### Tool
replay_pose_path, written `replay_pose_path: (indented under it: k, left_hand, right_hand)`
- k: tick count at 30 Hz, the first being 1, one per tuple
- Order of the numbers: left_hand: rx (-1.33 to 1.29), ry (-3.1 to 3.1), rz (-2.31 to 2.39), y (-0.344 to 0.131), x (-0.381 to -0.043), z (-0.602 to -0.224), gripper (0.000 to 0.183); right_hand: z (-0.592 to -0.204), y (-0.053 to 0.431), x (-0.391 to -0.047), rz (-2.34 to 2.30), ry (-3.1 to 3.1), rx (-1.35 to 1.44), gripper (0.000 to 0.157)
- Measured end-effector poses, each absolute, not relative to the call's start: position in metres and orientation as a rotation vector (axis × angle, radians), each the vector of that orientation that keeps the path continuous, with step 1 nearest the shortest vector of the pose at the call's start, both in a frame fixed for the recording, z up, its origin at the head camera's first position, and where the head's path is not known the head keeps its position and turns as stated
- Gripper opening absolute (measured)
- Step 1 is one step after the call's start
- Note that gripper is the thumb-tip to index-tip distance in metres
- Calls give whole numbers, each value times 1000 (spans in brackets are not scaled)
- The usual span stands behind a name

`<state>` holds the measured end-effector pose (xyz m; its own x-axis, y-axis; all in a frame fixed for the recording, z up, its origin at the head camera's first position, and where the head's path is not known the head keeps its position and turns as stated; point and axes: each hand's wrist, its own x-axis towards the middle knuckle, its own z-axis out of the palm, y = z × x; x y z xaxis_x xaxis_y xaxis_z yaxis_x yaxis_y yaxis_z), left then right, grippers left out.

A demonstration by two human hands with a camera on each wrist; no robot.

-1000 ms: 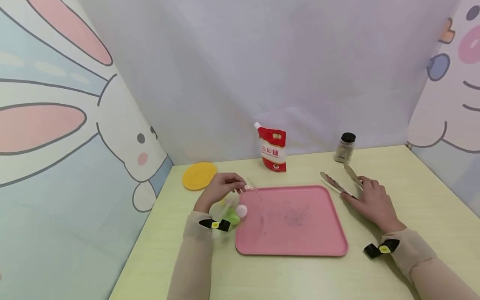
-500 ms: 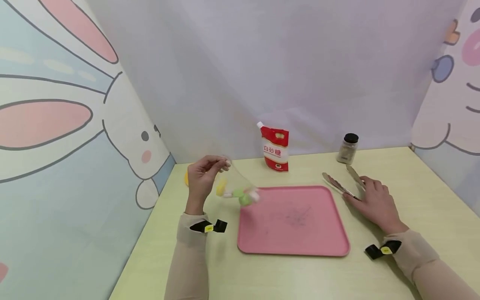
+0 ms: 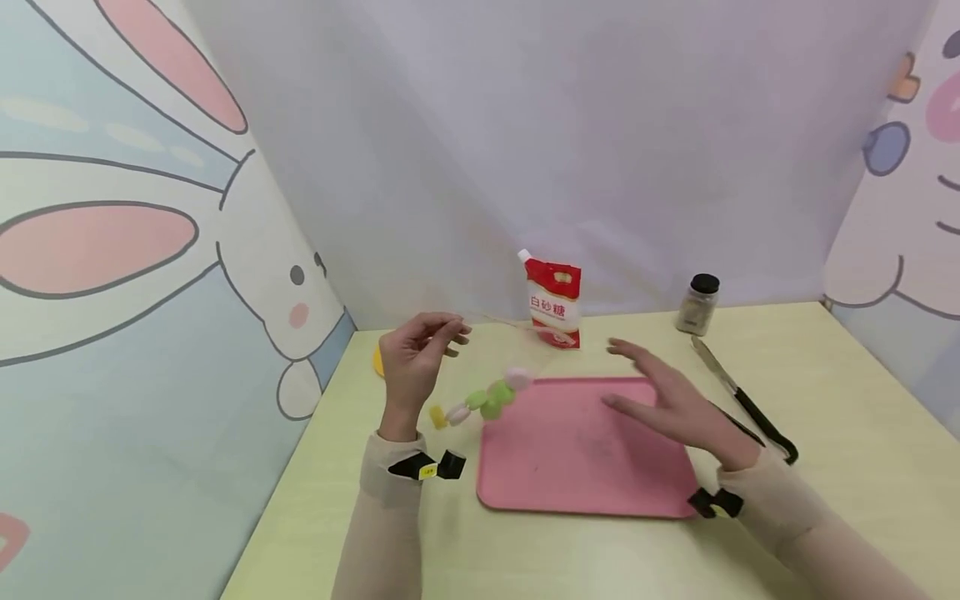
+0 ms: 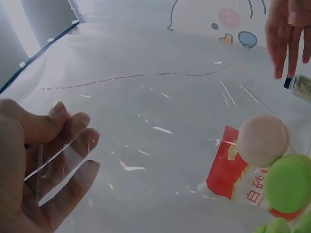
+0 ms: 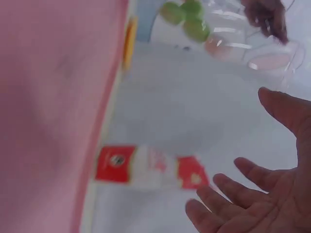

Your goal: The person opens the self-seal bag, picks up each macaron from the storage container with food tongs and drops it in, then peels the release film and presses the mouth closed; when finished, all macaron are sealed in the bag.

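Observation:
My left hand (image 3: 420,367) pinches the edge of a clear plastic bag (image 4: 146,170) between thumb and fingers, above the tray's left side. Inside the bag's lower part hang several small rounded pieces (image 3: 495,400), green, pale pink and yellow. A thin line of red print runs along the bag's upper edge in the left wrist view. My right hand (image 3: 675,408) reaches over the right side of the pink tray (image 3: 570,492), fingers spread and holding nothing. To its right, metal tongs (image 3: 750,408) with black handles lie on the table, partly hidden by that hand.
A red and white pouch of white sugar (image 3: 553,304) with a spout stands behind the tray. A jar (image 3: 697,310) with a black lid is at the back right. Behind my left hand, a yellow plate (image 3: 378,360) shows only its edge. Cartoon-printed walls flank the table.
My left hand has lifted the bag and moved up and slightly left, its pieces now hanging above the tray's edge. My right hand has let go of the tongs and moved left over the tray.

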<state>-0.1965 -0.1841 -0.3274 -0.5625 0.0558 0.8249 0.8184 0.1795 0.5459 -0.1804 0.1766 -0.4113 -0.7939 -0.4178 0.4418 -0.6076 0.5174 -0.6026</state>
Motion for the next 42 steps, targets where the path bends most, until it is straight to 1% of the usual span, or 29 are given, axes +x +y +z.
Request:
replay_pose_path:
  k: [2, 4, 7, 9, 11, 15, 19, 22, 26, 30, 33, 35, 37, 42]
  left_hand:
    - [-837, -1766, -1449, -181, -194, -326, 7]
    - [-850, -1743, -1444, -178, -192, -324, 7]
    - [-858, -1706, -1439, -176, -190, -321, 8]
    - [-857, -1677, -1433, -175, -189, -318, 9]
    - [-850, -1647, -1428, -174, -188, -316, 10]
    - [-850, -1611, -1435, -173, -186, -316, 9]
    - [-836, -1680, -1516, -174, -187, -321, 8]
    - [-803, -1863, -1606, -176, -192, -327, 6]
    - [-757, -2161, -1645, -175, -198, -337, 3]
    - [-711, -2322, -1630, -168, -203, -346, 7]
    - [-673, -2402, -1595, -161, -205, -350, 8]
    - [-661, -2441, -1554, -158, -206, -352, 9]
    - [-656, -2465, -1520, -155, -206, -353, 9]
    - [-663, -2428, -1496, -151, -206, -353, 11]
  right_hand:
    - [-397, 148, -178, 1330, -2555, 876, 79]
    - [-383, 123, -181, 1489, -2571, 890, 79]
    - [-369, 99, -194, 1700, -2575, 890, 58]
    - [-362, 93, -205, 1828, -2577, 903, 41]
    - [-358, 92, -214, 1914, -2573, 929, 27]
    - [-352, 97, -222, 1941, -2530, 967, 20]
    - [-343, 105, -218, 1830, -2275, 934, 14]
    - [-334, 116, -213, 1641, -2112, 889, 13]
    - [-322, 133, -208, 1439, -2160, 828, 11]
    - [-318, 150, -209, 1227, -2263, 906, 12]
    - [-317, 158, -209, 1070, -2258, 1002, 16]
    - [-317, 159, -208, 1035, -2240, 1028, 20]
    - [-316, 158, -206, 1020, -2214, 1021, 19]
    - [-314, 154, -204, 1146, -2182, 957, 14]
